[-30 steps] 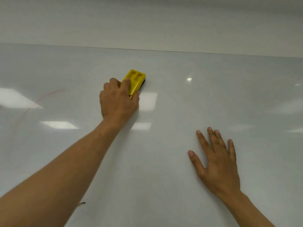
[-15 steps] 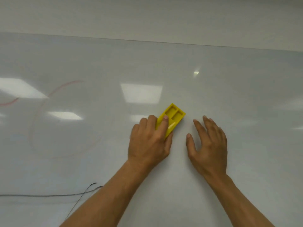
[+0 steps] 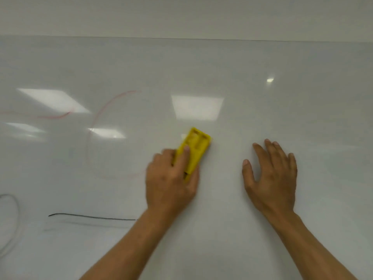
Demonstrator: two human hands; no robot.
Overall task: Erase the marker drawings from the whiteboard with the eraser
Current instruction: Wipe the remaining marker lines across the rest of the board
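Observation:
The whiteboard (image 3: 262, 63) fills most of the view. My left hand (image 3: 170, 178) grips the yellow eraser (image 3: 194, 150) and holds it against the board near the centre. To its right my right hand (image 3: 271, 174) rests flat on the board with spread fingers. Left of the eraser a faint red curve (image 3: 110, 102) and the pale trace of a red ring (image 3: 88, 150) remain. A short red stroke (image 3: 55, 116) lies further left. Below runs a black line (image 3: 90, 217), and a grey loop (image 3: 14, 201) shows at the left edge.
The board's top edge (image 3: 185, 38) meets a plain pale wall (image 3: 185, 15). Bright ceiling-light reflections (image 3: 196, 108) sit on the glossy surface above the eraser and to the left.
My left hand has swept the eraser from up on the board down and to the right, beside my right hand. The view has shifted, bringing more marks in on the left.

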